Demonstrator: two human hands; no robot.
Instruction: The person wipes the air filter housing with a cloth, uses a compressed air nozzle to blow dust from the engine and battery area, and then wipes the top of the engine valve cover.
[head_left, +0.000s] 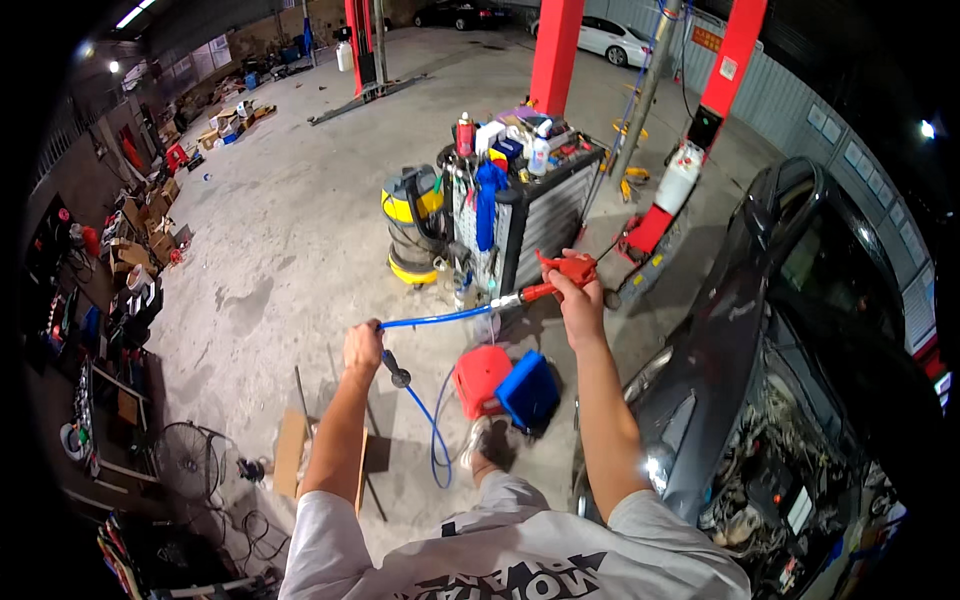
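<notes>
My right hand (576, 296) grips a red air blow gun (571, 268) by its body, raised in front of me on the right. A metal coupling (506, 301) joins the gun to a blue air hose (439, 319). My left hand (364, 346) is closed around that hose to the left, and the stretch between my hands is nearly straight. Below my left hand the hose hangs down past a black fitting (397, 371) and loops near the floor. Beneath it sit a red plastic stool (480, 379) and a blue object (529, 390), possibly an air filter, beside it.
Ahead stands a tool cabinet (551, 225) loaded with bottles and tools, with a yellow-and-black vacuum cleaner (412, 225) at its left. A dark car (697, 390) with its engine bay exposed is close on my right. Left are an open cardboard box (291, 450) and a floor fan (187, 459).
</notes>
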